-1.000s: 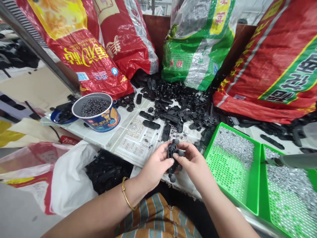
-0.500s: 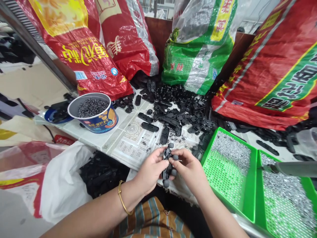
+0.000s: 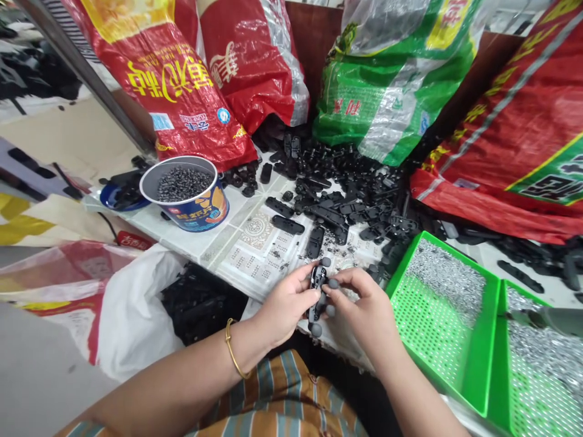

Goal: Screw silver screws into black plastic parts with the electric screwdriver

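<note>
Left hand (image 3: 283,306) pinches black part (image 3: 318,277); right hand (image 3: 367,303), slightly farther out than before, pinches at grey knob (image 3: 333,283); handling seems unfinished.

One camera, worn on your head, looks forward and down, past your lap (image 3: 291,394) at the bottom edge. Your left hand (image 3: 285,306) and right hand (image 3: 367,303) are near the lens, just below centre; the tabletop (image 3: 218,249) stretches beyond them, and sacks (image 3: 364,97) stand farther off, along the top edge.
</note>
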A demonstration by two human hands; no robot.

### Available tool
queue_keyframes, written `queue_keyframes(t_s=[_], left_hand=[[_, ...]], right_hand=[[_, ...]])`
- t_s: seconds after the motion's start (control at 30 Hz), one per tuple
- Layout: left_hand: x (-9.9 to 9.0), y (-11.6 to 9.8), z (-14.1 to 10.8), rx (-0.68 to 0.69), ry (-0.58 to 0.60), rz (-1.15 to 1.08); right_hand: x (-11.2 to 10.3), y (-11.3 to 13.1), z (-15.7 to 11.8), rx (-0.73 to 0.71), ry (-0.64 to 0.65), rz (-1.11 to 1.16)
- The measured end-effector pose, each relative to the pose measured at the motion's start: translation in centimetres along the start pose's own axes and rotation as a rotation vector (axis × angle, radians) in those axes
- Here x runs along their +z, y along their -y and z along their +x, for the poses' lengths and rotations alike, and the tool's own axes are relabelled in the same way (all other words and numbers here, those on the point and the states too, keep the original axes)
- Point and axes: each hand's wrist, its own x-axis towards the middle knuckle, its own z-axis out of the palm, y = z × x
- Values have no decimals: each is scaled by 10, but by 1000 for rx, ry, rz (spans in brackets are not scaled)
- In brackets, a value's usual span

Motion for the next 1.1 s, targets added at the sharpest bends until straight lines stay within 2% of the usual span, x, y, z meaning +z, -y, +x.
queue_keyframes(t_s=[0.13, 0.23, 0.33, 0.43, 0.53, 0.6, 0.67, 0.73, 0.9, 1.0, 1.1], left_hand=[[1, 0, -2, 25, -40, 31], [2, -3, -5, -38, -37, 25], [0, -5, -7, -74, -9, 23], [-3, -7, -6, -78, -14, 34], [-5, -11, -6, -105, -37, 28], [-5, -15, -6, -124, -45, 14], [-4, -17, -6, -142, -32, -1], [-3, -18, -6, -152, -14, -16], [-5, -17, -10, -152, -9, -34], [-7, -18, -11, -171, -17, -58], [-6, -21, -10, -168, 41, -115]], right_hand=[[-1, 0, 2, -6, 1, -7], [1, 2, 3, 63, 49, 22], [2, 6, 4, 69, 61, 5], [-8, 10, 10, 24, 129, -30], [-38, 3, 27, -93, 236, -290], [-62, -8, 44, -129, 190, -684], [-82, -21, 62, -97, 173, -1079], [-93, -31, 78, -98, 207, -1265], [-108, -33, 103, -208, 293, -1306], [-120, -22, 102, -282, 318, -1307], [-119, -10, 80, -409, 162, -1251]])
